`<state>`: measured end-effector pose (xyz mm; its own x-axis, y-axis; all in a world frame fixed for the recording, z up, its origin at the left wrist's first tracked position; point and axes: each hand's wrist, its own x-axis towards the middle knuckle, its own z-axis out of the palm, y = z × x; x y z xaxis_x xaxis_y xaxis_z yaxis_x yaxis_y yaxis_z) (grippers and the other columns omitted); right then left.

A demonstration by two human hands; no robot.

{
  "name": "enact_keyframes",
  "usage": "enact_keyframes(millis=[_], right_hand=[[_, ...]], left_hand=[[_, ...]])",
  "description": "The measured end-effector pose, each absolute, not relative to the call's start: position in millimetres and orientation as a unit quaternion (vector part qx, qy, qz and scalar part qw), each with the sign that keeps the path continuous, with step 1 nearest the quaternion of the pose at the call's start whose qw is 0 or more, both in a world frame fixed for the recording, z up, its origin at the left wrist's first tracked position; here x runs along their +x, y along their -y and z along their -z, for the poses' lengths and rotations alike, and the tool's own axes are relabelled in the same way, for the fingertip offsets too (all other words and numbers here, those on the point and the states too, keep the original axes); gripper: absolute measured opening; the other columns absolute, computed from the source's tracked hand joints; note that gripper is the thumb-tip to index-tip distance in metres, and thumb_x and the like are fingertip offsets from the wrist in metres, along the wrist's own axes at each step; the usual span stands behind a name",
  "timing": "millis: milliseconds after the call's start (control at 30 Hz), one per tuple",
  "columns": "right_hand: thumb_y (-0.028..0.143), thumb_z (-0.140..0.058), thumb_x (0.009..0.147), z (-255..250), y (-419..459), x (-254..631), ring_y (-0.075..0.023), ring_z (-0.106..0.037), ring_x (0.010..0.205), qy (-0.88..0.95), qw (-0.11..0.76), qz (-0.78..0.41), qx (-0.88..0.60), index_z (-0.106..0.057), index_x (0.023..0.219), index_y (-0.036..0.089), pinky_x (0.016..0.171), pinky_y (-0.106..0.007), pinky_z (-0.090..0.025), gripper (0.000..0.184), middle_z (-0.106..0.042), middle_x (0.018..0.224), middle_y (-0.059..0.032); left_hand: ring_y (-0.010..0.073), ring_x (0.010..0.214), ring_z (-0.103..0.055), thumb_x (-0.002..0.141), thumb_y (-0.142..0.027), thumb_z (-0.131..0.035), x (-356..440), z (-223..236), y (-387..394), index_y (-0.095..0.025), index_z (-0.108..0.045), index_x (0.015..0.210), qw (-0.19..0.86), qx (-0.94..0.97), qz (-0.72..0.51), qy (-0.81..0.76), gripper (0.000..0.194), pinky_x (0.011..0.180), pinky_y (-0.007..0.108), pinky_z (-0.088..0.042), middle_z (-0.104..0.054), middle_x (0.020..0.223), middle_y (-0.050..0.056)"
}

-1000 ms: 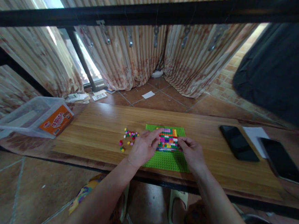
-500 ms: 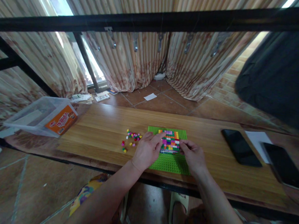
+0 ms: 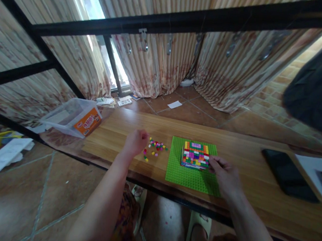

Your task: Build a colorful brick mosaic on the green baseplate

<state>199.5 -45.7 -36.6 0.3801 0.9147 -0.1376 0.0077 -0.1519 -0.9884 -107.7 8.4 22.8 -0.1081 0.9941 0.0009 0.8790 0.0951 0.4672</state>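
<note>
On a green studded baseplate [image 3: 174, 169] sits a low block built of many-coloured toy bricks [image 3: 195, 155], in rows of red, white, orange, yellow, pink and green. My right hand [image 3: 226, 172] is at its right side, thumb and fingers bent together against that edge. To the left of the plate, a scatter of small loose bricks [image 3: 157, 146] lies on the wooden tabletop. My left hand [image 3: 136, 142] hovers just left of these, fingers curled in and somewhat blurred. Whatever it may hold is hidden.
A clear plastic box [image 3: 70, 118] with an orange label stands at the table's left end. Toward the right lie a black phone [image 3: 288, 173] and a white paper [image 3: 312, 167]. A dark metal bar [image 3: 181, 22] crosses above the table's far side.
My left hand has left the brick build and moved left past the loose bricks, its fingers curling. My right hand stays at the build's right edge. The camera view has swung left.
</note>
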Motion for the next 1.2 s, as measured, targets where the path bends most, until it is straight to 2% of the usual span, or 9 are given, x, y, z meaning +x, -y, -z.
enact_keyframes(millis=[100,267,600,833,1000,1200], right_hand=[[0.053,-0.082,0.055,38,45,200,-0.0144,-0.055,0.058,0.367,0.542,-0.412,-0.634,-0.075,0.07,0.019,0.054,-0.026,-0.046,0.037,-0.066,0.061,-0.0013],[0.052,-0.08,0.057,40,44,202,-0.0159,-0.056,0.06,0.374,0.536,-0.402,-0.642,-0.075,0.07,0.02,0.056,-0.028,-0.047,0.036,-0.067,0.063,-0.0019],[0.049,-0.079,0.054,37,44,200,-0.0154,-0.056,0.062,0.358,0.534,-0.417,-0.642,-0.074,0.068,0.02,0.057,-0.027,-0.045,0.032,-0.069,0.066,-0.002],[0.052,-0.078,0.059,42,45,202,-0.0151,-0.054,0.06,0.384,0.533,-0.409,-0.634,-0.074,0.07,0.019,0.055,-0.027,-0.044,0.035,-0.067,0.064,-0.002],[0.052,-0.079,0.058,41,45,201,-0.0151,-0.055,0.059,0.379,0.533,-0.409,-0.636,-0.073,0.069,0.02,0.055,-0.027,-0.044,0.035,-0.067,0.064,-0.0014],[0.053,-0.079,0.058,38,44,199,-0.0153,-0.055,0.059,0.375,0.537,-0.407,-0.637,-0.075,0.07,0.019,0.055,-0.027,-0.045,0.036,-0.068,0.064,-0.0022]], left_hand=[[0.0179,0.079,-0.068,0.08,-0.011,-0.058,-117,-24,-6,-0.018,-0.075,0.084,0.165,0.664,-0.114,-0.72,0.019,0.073,0.026,-0.048,-0.075,0.081,0.004],[0.0194,0.082,-0.068,0.082,-0.012,-0.057,-107,-21,-4,-0.019,-0.076,0.086,0.154,0.675,-0.089,-0.716,0.02,0.078,0.028,-0.049,-0.075,0.082,0.005],[0.0225,0.101,-0.068,0.089,-0.012,-0.051,-94,-5,-7,-0.019,-0.076,0.099,0.133,0.692,-0.077,-0.705,0.028,0.091,0.033,-0.049,-0.076,0.099,0.01],[0.024,0.1,-0.069,0.091,-0.016,-0.051,-86,-5,-7,-0.02,-0.076,0.1,0.112,0.694,-0.073,-0.708,0.027,0.087,0.033,-0.05,-0.076,0.1,0.01],[0.0245,0.103,-0.068,0.094,-0.018,-0.047,-82,-2,-8,-0.019,-0.075,0.1,0.101,0.695,-0.072,-0.708,0.029,0.088,0.033,-0.05,-0.076,0.101,0.011],[0.023,0.093,-0.069,0.092,-0.017,-0.049,-81,-11,-7,-0.02,-0.074,0.095,0.094,0.687,-0.09,-0.715,0.025,0.081,0.032,-0.049,-0.076,0.096,0.009]])
